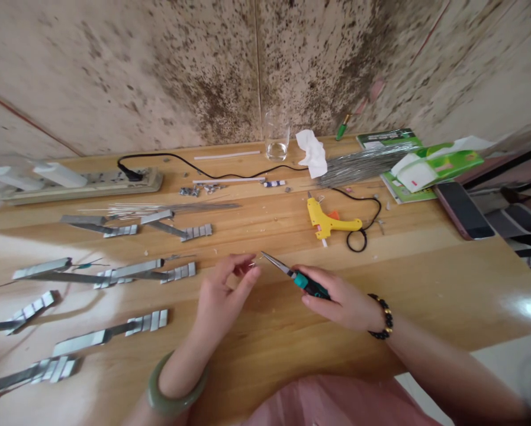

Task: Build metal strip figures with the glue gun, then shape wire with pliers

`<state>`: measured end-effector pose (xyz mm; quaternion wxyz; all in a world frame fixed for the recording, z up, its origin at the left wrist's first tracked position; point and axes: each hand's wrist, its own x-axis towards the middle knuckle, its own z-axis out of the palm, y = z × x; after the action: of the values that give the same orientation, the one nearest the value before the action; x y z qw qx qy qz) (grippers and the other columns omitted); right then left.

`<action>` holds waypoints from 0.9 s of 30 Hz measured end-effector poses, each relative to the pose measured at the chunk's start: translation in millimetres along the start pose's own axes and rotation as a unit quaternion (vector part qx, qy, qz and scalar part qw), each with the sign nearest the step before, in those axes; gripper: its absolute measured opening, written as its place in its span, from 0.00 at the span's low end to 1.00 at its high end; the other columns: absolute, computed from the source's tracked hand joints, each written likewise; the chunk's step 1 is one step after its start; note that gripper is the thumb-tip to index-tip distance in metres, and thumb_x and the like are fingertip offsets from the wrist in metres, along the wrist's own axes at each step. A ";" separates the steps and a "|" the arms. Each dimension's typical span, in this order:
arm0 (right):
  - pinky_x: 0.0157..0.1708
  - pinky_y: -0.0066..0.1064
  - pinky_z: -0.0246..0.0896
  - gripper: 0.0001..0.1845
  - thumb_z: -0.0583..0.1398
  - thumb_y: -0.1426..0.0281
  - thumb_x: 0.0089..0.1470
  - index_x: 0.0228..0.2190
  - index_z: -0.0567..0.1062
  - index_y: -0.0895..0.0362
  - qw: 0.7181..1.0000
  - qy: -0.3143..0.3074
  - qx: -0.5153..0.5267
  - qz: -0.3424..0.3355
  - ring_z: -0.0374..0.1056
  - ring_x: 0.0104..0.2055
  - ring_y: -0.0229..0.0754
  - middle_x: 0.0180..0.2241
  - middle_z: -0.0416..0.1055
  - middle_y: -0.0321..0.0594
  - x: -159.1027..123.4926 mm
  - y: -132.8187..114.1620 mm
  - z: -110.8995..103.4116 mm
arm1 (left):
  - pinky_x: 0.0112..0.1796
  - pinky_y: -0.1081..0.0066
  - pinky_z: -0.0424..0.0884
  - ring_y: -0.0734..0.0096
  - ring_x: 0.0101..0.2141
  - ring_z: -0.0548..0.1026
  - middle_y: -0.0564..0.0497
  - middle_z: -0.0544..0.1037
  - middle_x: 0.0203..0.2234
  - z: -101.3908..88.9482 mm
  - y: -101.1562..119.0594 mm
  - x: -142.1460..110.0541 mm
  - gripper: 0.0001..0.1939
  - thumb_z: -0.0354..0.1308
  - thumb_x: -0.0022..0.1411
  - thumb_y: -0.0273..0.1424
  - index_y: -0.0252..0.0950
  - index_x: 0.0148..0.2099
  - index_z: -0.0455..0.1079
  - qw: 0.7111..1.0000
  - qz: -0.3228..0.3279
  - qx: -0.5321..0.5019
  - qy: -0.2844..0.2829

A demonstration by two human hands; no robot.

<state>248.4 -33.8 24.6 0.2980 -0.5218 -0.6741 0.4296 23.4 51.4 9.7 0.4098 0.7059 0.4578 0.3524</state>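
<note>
My right hand (pixel 336 296) is wrapped round the teal and black handles of needle-nose pliers (pixel 307 283). The pliers' thin metal jaws point up and left, their tips close to the fingers of my left hand (pixel 225 293). Between the thumb and forefinger of that hand I pinch a small thin piece of bent wire (pixel 254 264). Its exact shape is too small to make out, and I cannot tell whether the plier tips grip it. Both hands are just above the wooden table (pixel 265 349).
A yellow glue gun (pixel 331 222) with a black cord lies ahead of my right hand. Behind it are a bundle of wires (pixel 363 165), a glass (pixel 277 142) and a phone (pixel 463 210). Grey folded strips (pixel 147 322) cover the left side, before a power strip (pixel 92 183).
</note>
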 end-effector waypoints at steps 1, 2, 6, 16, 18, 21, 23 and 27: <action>0.50 0.39 0.62 0.23 0.55 0.69 0.57 0.54 0.64 0.58 1.000 0.003 0.008 0.006 0.67 0.50 0.45 0.49 0.70 0.47 0.1 -0.2 0.3 | 0.37 0.65 0.70 0.66 0.34 0.75 0.47 0.78 0.33 -0.2 -0.8 0.3 0.11 0.61 0.57 0.35 0.37 0.42 0.74 0.994 0.077 0.076 0.029; 0.48 0.38 0.63 0.23 0.56 0.69 0.57 0.54 0.65 0.58 1.000 0.006 0.013 0.012 0.68 0.48 0.44 0.47 0.71 0.46 0.2 -0.4 0.6 | 0.38 0.65 0.70 0.66 0.35 0.75 0.47 0.79 0.34 -0.4 -1.4 0.7 0.10 0.61 0.57 0.32 0.38 0.42 0.74 0.979 0.146 0.136 0.050; 0.44 0.36 0.64 0.22 0.56 0.68 0.56 0.53 0.66 0.58 0.999 0.008 0.023 0.022 0.69 0.43 0.43 0.43 0.72 0.44 0.6 -1.4 1.1 | 0.37 0.65 0.68 0.67 0.32 0.75 0.48 0.79 0.32 -1.8 -4.1 2.2 0.07 0.59 0.58 0.25 0.38 0.41 0.73 0.924 0.282 0.250 0.070; 0.46 0.37 0.64 0.22 0.56 0.68 0.56 0.53 0.66 0.59 0.999 0.001 0.026 0.023 0.69 0.45 0.44 0.45 0.72 0.46 0.0 0.8 4.3 | 0.37 0.66 0.67 0.68 0.30 0.74 0.48 0.78 0.28 -0.7 -1.9 -1.0 0.04 0.57 0.60 0.24 0.36 0.38 0.72 0.914 0.284 0.281 0.078; 0.47 0.38 0.63 0.23 0.56 0.68 0.57 0.54 0.65 0.59 1.000 -0.001 0.021 0.023 0.68 0.47 0.45 0.47 0.71 0.47 -0.1 1.9 4.9 | 0.35 0.68 0.68 0.69 0.29 0.73 0.49 0.78 0.27 0.1 1.1 -1.8 0.04 0.55 0.61 0.26 0.36 0.35 0.72 0.943 0.235 0.227 0.066; 0.50 0.40 0.61 0.23 0.56 0.68 0.57 0.54 0.64 0.58 1.000 -0.002 0.011 0.015 0.67 0.50 0.46 0.50 0.69 0.48 0.2 3.2 4.4 | 0.31 0.71 0.66 0.71 0.27 0.72 0.50 0.76 0.24 -0.4 4.2 -2.4 0.09 0.54 0.62 0.31 0.36 0.30 0.71 0.990 0.094 0.109 0.018; 0.52 0.40 0.60 0.23 0.56 0.68 0.57 0.54 0.64 0.58 1.000 -0.004 0.005 0.006 0.66 0.52 0.46 0.51 0.69 0.48 0.7 3.3 3.1 | 0.28 0.73 0.65 0.72 0.25 0.70 0.52 0.74 0.22 -1.2 4.0 -2.0 0.12 0.56 0.61 0.35 0.35 0.28 0.71 1.000 -0.013 0.011 -0.019; 0.51 0.38 0.61 0.24 0.56 0.70 0.56 0.55 0.64 0.57 1.000 -0.010 0.010 -0.005 0.66 0.51 0.45 0.51 0.70 0.46 1.6 1.9 -0.5 | 0.26 0.73 0.63 0.74 0.23 0.68 0.52 0.73 0.19 -1.4 1.9 0.9 0.13 0.62 0.54 0.38 0.34 0.24 0.72 0.965 -0.162 -0.201 -0.052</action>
<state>249.2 -32.0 23.1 0.2983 -0.5110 -0.6756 0.4398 23.2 52.1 12.1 0.6182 0.5430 0.4638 0.3284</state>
